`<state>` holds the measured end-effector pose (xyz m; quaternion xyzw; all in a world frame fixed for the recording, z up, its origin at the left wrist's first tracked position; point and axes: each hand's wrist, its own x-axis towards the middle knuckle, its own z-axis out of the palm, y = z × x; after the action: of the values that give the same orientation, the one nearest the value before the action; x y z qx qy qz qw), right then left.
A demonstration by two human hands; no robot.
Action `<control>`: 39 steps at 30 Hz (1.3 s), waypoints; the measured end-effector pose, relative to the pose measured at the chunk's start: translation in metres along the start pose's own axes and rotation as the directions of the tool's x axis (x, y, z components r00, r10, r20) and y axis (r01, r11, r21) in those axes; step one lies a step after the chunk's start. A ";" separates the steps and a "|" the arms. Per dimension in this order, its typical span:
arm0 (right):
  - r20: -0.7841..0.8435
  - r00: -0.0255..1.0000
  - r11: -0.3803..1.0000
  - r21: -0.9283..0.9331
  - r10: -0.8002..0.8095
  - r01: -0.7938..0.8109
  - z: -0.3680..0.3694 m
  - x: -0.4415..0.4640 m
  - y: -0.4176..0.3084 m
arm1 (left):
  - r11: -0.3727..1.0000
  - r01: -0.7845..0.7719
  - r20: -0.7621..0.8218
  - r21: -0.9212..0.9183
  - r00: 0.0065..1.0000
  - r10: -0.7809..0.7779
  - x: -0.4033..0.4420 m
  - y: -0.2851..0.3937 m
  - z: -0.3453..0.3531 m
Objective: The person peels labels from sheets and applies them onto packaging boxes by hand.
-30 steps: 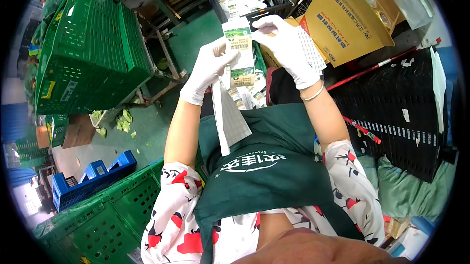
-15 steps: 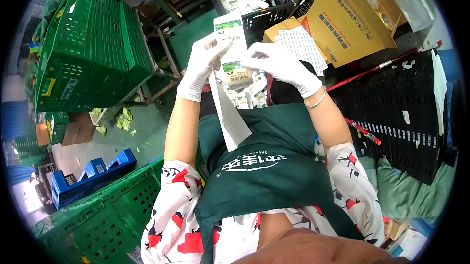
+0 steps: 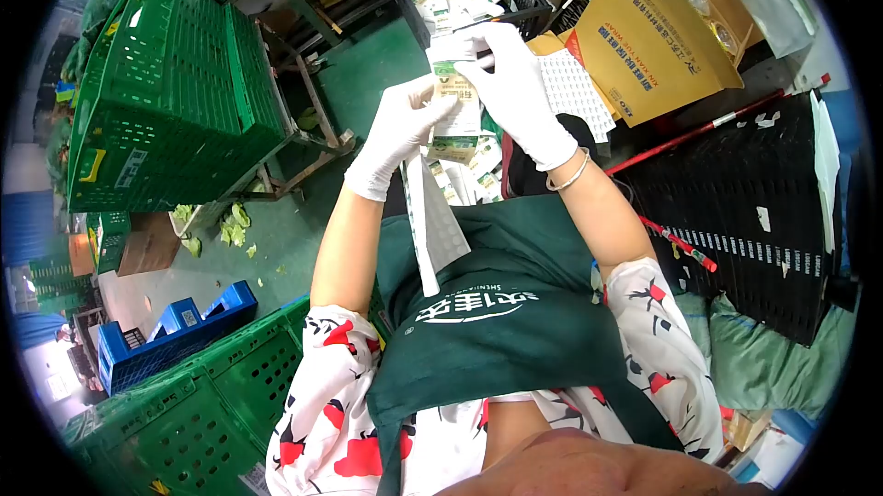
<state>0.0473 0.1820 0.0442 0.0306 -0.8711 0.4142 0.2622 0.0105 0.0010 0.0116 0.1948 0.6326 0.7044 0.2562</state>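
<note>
My left hand [image 3: 395, 132], in a white glove, is closed on a green and white printed packet strip [image 3: 457, 109] and a sheet of stickers [image 3: 434, 224] that hangs down toward the green apron. White-gloved too, my right hand [image 3: 510, 86] pinches the top of the printed strip; its fingertips partly cover the print. Beneath the strip, more printed packets [image 3: 474, 183] lie between the knees. A white sheet with rows of small marks [image 3: 566, 91] rests just right of my right hand, against a cardboard box.
A black crate [image 3: 517, 16] full of printed packets stands ahead. Green crates [image 3: 166, 100] are stacked at the left, with more green crates [image 3: 212, 404] below. An open cardboard box [image 3: 653, 36], stacked black crates [image 3: 745, 211] and a red pole [image 3: 708, 131] are at the right.
My right hand has moved up from the middle of the strip to its top. My left hand has shifted slightly right and down, and the hanging sticker sheet has swung a little.
</note>
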 end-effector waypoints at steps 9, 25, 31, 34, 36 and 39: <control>0.462 0.843 0.902 0.177 0.277 -0.394 -0.012 -0.030 -0.032 | 0.951 -0.211 -0.361 0.226 0.889 0.283 0.018 -0.008 -0.005; 0.415 0.905 0.950 0.232 0.096 -0.207 0.002 -0.050 -0.019 | 0.915 -0.398 -0.611 0.064 0.710 0.352 0.013 0.008 0.015; 0.438 0.880 0.921 0.237 0.181 -0.308 -0.003 -0.046 -0.032 | 0.881 -0.456 -0.608 0.130 0.665 0.434 0.017 0.004 0.018; 0.390 0.900 0.860 0.374 0.195 -0.348 -0.005 -0.037 -0.035 | 0.884 -0.453 -0.616 0.112 0.667 0.420 0.014 0.009 0.026; 0.353 0.914 0.889 0.328 0.199 -0.320 -0.005 -0.033 -0.039 | 0.888 -0.446 -0.617 0.110 0.670 0.412 0.013 0.011 0.029; 0.288 0.946 0.934 0.272 0.151 -0.232 0.000 -0.033 -0.041 | 0.893 -0.428 -0.611 0.136 0.674 0.416 0.013 0.008 0.029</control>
<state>0.0870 0.1498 0.0571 0.0394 -0.8232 0.5583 0.0948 0.0165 0.0313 0.0227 0.0882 0.6122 0.7739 -0.1362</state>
